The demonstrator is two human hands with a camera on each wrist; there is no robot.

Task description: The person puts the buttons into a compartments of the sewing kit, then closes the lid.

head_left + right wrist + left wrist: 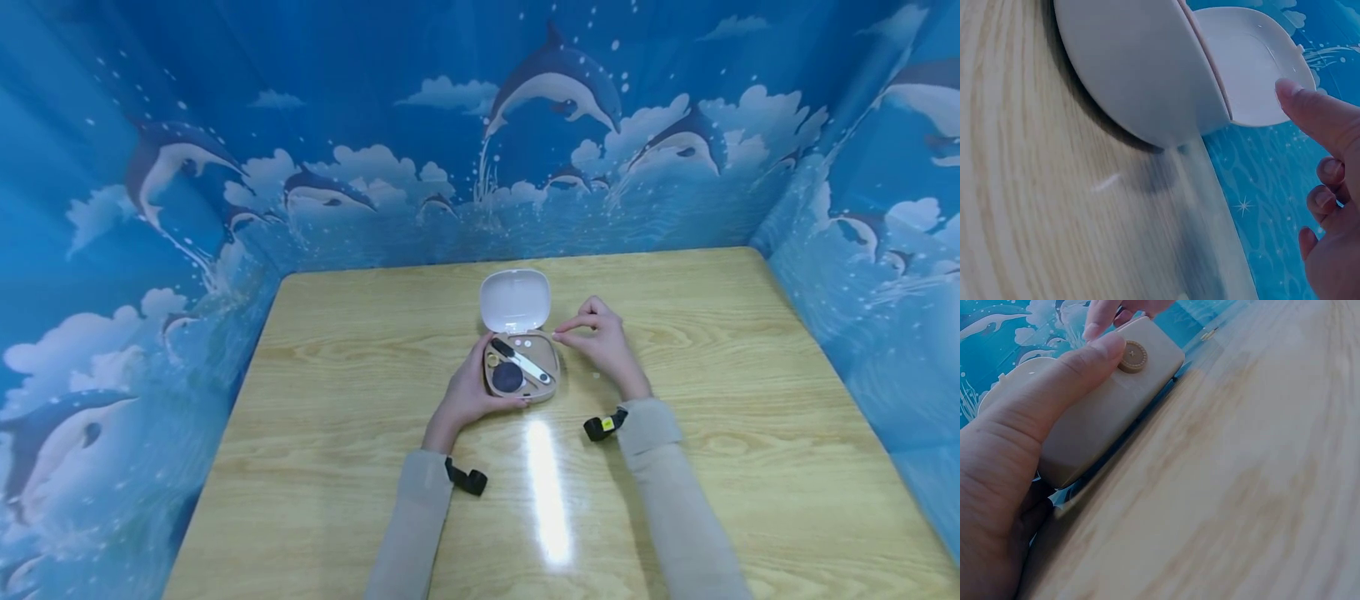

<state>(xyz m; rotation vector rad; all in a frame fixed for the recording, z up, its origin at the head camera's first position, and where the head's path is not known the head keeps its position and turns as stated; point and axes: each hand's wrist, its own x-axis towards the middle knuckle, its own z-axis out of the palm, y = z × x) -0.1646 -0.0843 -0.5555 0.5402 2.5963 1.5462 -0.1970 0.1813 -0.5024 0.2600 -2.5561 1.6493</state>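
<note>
From the head view, I have the beige case (522, 367) sitting mid-counter (345, 400) with its white lid (514, 300) swung up and back. My left hand (468, 392) wraps its left side, and my right hand (603, 342) hovers just beside the right rim, thumb and forefinger brought tip to tip; whether they pinch anything I cannot tell. Inside lie a dark round pad (507, 377) and a slim white-handled tool (521, 361). To do this well, I judge I should keep the base pinned flat.

At the left wrist, my thumb (1088, 359) presses the case wall (1100, 412) next to a round button (1132, 356), a firm enough hold.

At the right wrist, the forefinger (1319, 115) points toward the lid's hollow (1247, 62), the other fingers curled and empty. I would go in slowly from above, clear of the hinge.
</note>
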